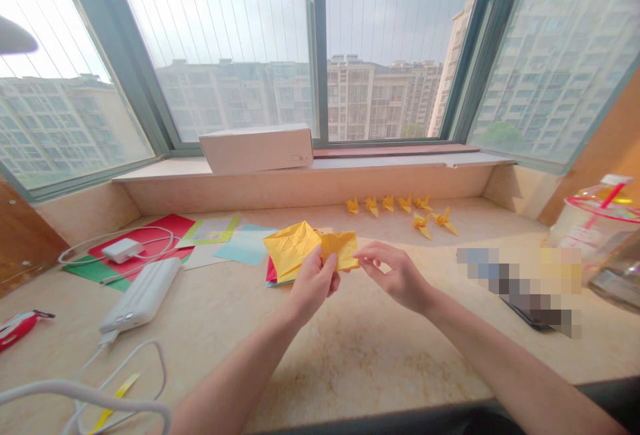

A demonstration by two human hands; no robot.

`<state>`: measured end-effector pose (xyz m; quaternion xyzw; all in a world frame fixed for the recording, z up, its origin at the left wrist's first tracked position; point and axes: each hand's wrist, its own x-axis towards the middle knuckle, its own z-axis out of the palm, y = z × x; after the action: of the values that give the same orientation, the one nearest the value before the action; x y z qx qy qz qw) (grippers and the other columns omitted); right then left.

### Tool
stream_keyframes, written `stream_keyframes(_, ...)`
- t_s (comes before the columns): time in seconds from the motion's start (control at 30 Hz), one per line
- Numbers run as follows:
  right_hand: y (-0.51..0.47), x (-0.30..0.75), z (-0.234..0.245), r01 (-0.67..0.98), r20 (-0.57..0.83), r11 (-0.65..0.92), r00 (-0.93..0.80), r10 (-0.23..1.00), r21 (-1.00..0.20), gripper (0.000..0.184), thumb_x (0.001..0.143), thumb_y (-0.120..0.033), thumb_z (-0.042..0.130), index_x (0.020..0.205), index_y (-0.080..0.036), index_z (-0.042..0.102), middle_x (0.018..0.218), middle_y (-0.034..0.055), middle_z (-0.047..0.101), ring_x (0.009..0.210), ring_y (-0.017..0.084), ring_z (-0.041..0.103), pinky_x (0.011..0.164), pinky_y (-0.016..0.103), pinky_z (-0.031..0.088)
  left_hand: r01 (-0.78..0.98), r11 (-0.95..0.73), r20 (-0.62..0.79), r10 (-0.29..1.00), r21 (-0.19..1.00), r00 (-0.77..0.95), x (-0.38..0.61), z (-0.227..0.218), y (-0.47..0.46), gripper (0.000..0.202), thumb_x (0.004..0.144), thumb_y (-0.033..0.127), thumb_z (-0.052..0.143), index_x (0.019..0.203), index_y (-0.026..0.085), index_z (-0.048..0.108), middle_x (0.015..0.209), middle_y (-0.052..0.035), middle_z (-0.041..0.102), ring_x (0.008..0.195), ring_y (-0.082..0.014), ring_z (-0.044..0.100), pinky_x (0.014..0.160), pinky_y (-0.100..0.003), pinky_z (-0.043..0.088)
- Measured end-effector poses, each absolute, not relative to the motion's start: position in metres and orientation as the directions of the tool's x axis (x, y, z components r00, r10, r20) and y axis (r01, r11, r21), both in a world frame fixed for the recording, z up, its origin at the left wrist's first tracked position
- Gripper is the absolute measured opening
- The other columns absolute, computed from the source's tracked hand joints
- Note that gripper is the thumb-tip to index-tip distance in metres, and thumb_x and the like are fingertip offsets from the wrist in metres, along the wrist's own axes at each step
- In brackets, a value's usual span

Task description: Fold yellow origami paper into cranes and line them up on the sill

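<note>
Between my two hands is a small folded piece of yellow paper (341, 248). My left hand (314, 276) grips its left side, the thumb lying on top. At its lower right corner, the thumb and index finger of my right hand (395, 271) are pinched together on the edge. Just left of it, a larger creased yellow sheet (287, 251) lies over a stack whose red and blue edges show. Several finished yellow paper cranes (389, 203) stand in a loose row farther back on the stone sill, and two more sit slightly nearer.
Coloured sheets (245, 243), a white charger (123, 250) and a white power bank (143, 295) lie to the left. A white cable (100, 388) loops at front left, near a red tool (20, 329). A white box (257, 148) rests below the window. Right: a blurred-out phone-like object and a cup (595, 228).
</note>
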<state>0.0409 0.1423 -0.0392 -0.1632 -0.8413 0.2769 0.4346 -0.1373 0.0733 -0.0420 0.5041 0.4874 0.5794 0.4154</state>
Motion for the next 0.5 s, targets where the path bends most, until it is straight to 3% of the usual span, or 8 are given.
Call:
stream_keyframes(0.17, 0.142, 0.042, -0.037, 0.017, 0.638, 0.797, -0.589, 0.496, -0.603, 0.017, 0.091, -0.032, 0.059, 0.097, -0.025, 0.072, 0.092, 0.006, 0.066, 0.081, 0.018, 0.061, 0.069, 0.031, 0.051, 0.044, -0.166, 0.17, 0.981, 0.985, -0.094, -0.134, -0.041, 0.071, 0.026, 0.089, 0.042, 0.051, 0.089, 0.017, 0.048, 0.07, 0.0004, 0.06, 0.036, -0.0028, 0.039, 0.033, -0.015, 0.026)
stream_keyframes(0.3, 0.143, 0.042, -0.035, 0.068, 0.637, 0.781, -0.536, 0.554, -0.621, 0.019, 0.09, -0.039, 0.06, 0.088, -0.024, 0.071, 0.09, 0.0059, 0.061, 0.08, 0.018, 0.058, 0.071, 0.033, 0.051, 0.006, -0.18, 0.18, 0.982, 0.984, -0.055, -0.132, -0.037, 0.068, 0.027, 0.09, 0.044, 0.051, 0.091, 0.016, 0.049, 0.078, -0.0015, 0.062, 0.039, -0.0024, 0.042, 0.034, -0.014, 0.029)
stream_keyframes(0.5, 0.144, 0.04, -0.037, 0.099, 0.6, 0.698, -0.435, 0.671, -0.709, 0.029, 0.091, -0.047, 0.055, 0.087, -0.021, 0.066, 0.121, 0.0127, 0.059, 0.084, 0.02, 0.061, 0.077, 0.037, 0.054, -0.063, -0.187, 0.191, 0.98, 0.98, 0.056, -0.127, -0.031, 0.063, 0.03, 0.09, 0.043, 0.054, 0.105, 0.016, 0.053, 0.088, -0.0046, 0.063, 0.043, -0.0031, 0.047, 0.037, -0.016, 0.033)
